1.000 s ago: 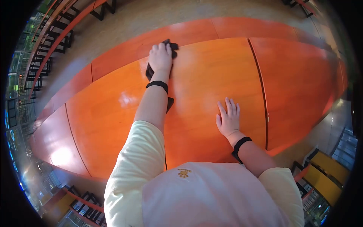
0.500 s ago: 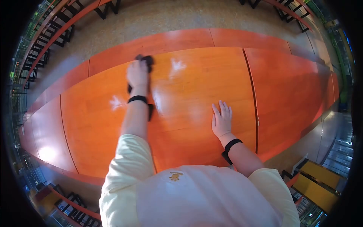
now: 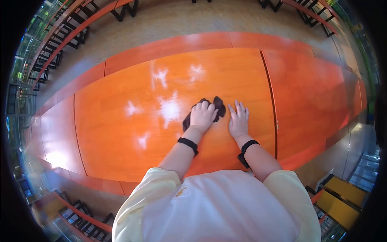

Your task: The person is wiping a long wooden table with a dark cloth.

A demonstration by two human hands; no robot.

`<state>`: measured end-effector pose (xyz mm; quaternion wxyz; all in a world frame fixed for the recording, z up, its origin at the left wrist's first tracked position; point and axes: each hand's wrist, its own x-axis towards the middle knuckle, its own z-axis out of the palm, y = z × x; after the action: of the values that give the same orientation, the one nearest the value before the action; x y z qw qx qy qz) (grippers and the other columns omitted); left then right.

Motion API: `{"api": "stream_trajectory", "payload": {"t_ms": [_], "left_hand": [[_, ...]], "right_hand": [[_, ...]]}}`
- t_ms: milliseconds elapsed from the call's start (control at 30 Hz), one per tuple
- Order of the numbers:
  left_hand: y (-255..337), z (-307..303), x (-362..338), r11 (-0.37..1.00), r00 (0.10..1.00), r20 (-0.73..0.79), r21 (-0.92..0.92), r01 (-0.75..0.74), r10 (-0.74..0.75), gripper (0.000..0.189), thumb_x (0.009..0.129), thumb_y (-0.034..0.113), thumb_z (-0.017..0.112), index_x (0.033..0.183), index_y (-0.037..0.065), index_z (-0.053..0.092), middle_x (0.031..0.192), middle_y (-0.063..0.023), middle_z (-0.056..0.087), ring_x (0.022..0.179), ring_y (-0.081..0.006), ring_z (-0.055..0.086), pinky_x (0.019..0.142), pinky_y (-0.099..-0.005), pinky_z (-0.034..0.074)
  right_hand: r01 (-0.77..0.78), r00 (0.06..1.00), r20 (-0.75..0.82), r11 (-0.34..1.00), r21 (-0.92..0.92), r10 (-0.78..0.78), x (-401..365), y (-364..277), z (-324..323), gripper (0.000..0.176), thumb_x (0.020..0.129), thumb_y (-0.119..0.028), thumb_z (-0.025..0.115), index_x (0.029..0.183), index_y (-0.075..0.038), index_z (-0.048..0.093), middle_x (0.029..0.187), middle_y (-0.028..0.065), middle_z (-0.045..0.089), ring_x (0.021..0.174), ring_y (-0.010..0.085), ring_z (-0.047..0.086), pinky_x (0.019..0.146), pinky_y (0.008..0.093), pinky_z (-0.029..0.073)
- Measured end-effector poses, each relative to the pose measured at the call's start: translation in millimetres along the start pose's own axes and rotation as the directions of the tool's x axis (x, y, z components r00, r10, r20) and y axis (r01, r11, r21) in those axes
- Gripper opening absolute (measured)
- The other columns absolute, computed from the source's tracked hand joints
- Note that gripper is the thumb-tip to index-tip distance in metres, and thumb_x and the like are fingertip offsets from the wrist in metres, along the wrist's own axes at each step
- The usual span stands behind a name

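Just right of frame centre: left hand [image 3: 202, 116] palm-down on dark cloth [image 3: 218, 108], fingers curled loosely over it, gripping it against glossy orange table [image 3: 121, 121]. Just beside, to the right: right hand [image 3: 238, 120] flat on bare wood, fingers spread, holding nothing. Black wristbands [image 3: 188, 145] on both wrists. Small gold emblem [image 3: 178, 192] on pale shirt at lower centre, too blurred to read.
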<state>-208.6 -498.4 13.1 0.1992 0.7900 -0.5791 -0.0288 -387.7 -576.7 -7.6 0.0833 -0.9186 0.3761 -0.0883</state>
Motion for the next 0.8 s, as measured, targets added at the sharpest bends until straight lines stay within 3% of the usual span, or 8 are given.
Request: {"api": "stream_trajectory", "payload": {"t_ms": [133, 233, 267, 400, 467, 500, 533, 800], "left_hand": [[-73.7, -40.2, 11.9, 0.942, 0.938, 0.169, 0.203, 0.267, -0.302, 0.015, 0.087, 0.023, 0.06, 0.083, 0.01, 0.066, 0.086, -0.0123, 0.063, 0.084, -0.03, 0.062, 0.072, -0.0427, 0.051], [-213.2, -30.0, 1.0, 0.838, 0.869, -0.156, 0.232, 0.494, -0.469, 0.032, 0.097, 0.033, 0.047, 0.085, 0.01, 0.064, 0.086, -0.0162, 0.065, 0.086, -0.0339, 0.064, 0.071, -0.0473, 0.054], [-192.6, -64.5, 4.3, 0.665, 0.716, -0.298, 0.267, 0.697, -0.631, 0.033, 0.099, 0.038, 0.044, 0.095, 0.011, 0.063, 0.093, -0.0174, 0.063, 0.087, -0.0371, 0.064, 0.071, -0.0498, 0.054], [-162.5, -65.0, 19.8, 0.652, 0.662, -0.368, 0.173, 0.738, -0.653, 0.034, 0.098, 0.04, 0.045, 0.1, 0.01, 0.062, 0.095, -0.0178, 0.063, 0.086, -0.0375, 0.064, 0.07, -0.0506, 0.054], [-102.8, -12.9, 36.6, 0.817, 0.841, -0.081, 0.204, 0.539, -0.534, 0.032, 0.096, 0.039, 0.048, 0.099, 0.009, 0.062, 0.093, -0.0171, 0.064, 0.087, -0.0366, 0.064, 0.069, -0.0501, 0.053], [-55.8, -54.8, 37.7, 0.807, 0.836, -0.013, -0.269, 0.526, -0.549, 0.03, 0.094, 0.037, 0.052, 0.098, 0.009, 0.063, 0.09, -0.0163, 0.066, 0.088, -0.034, 0.063, 0.068, -0.0476, 0.053], [-51.8, 49.4, 5.6, 0.945, 0.994, -0.032, 0.308, 0.11, -0.105, 0.027, 0.094, 0.032, 0.053, 0.092, 0.008, 0.064, 0.098, -0.0157, 0.062, 0.087, -0.0343, 0.061, 0.075, -0.0457, 0.051], [45.1, -22.5, -135.6, 0.854, 0.858, -0.113, 0.1, 0.511, -0.501, 0.022, 0.09, 0.031, 0.06, 0.092, 0.009, 0.06, 0.097, -0.0134, 0.06, 0.091, -0.0348, 0.06, 0.079, -0.0464, 0.05]], "right_hand": [[0.01, 1.0, 0.0, 1.0, 0.01, -0.01, -0.5, 2.6, 5.1, 0.051, 0.087, -0.014, 0.055, 0.138, -0.014, 0.05, 0.15, 0.0171, 0.037, 0.141, 0.0353, 0.03, 0.116, 0.0563, 0.018], [-0.001, 1.0, -0.012, 0.999, 0.039, 0.002, 0.5, -1.6, 1.6, 0.052, 0.087, -0.011, 0.054, 0.139, -0.014, 0.049, 0.15, 0.0166, 0.035, 0.141, 0.0355, 0.029, 0.116, 0.0555, 0.018], [-0.015, 1.0, -0.001, 0.998, 0.067, 0.015, 1.1, -1.0, -0.2, 0.053, 0.088, -0.008, 0.053, 0.14, -0.014, 0.047, 0.15, 0.0162, 0.035, 0.141, 0.0357, 0.029, 0.116, 0.0548, 0.018], [0.006, 1.0, -0.003, 0.999, 0.054, -0.006, -0.6, -2.7, -2.6, 0.052, 0.088, -0.008, 0.054, 0.139, -0.014, 0.048, 0.15, 0.0168, 0.034, 0.14, 0.0359, 0.03, 0.116, 0.0554, 0.018], [0.02, 1.0, -0.019, 1.0, 0.021, -0.02, 0.1, -0.3, 2.1, 0.056, 0.086, -0.015, 0.057, 0.141, -0.015, 0.046, 0.15, 0.0179, 0.035, 0.141, 0.0367, 0.028, 0.116, 0.0572, 0.017], [0.02, 1.0, -0.018, 1.0, 0.022, -0.019, -1.0, -1.3, 3.3, 0.056, 0.086, -0.015, 0.057, 0.141, -0.015, 0.046, 0.15, 0.0179, 0.035, 0.141, 0.0367, 0.028, 0.116, 0.0572, 0.017], [0.032, 0.999, -0.005, 0.999, 0.033, -0.031, -0.6, -0.4, 1.5, 0.055, 0.086, -0.015, 0.056, 0.14, -0.015, 0.046, 0.149, 0.0175, 0.036, 0.141, 0.0374, 0.027, 0.116, 0.0576, 0.017], [0.159, 0.986, -0.118, 0.897, 0.412, -0.121, 6.2, 11.5, 11.3, 0.037, 0.092, -0.015, 0.053, 0.13, -0.014, 0.052, 0.146, 0.0157, 0.039, 0.14, 0.0392, 0.029, 0.115, 0.0587, 0.015]]}}
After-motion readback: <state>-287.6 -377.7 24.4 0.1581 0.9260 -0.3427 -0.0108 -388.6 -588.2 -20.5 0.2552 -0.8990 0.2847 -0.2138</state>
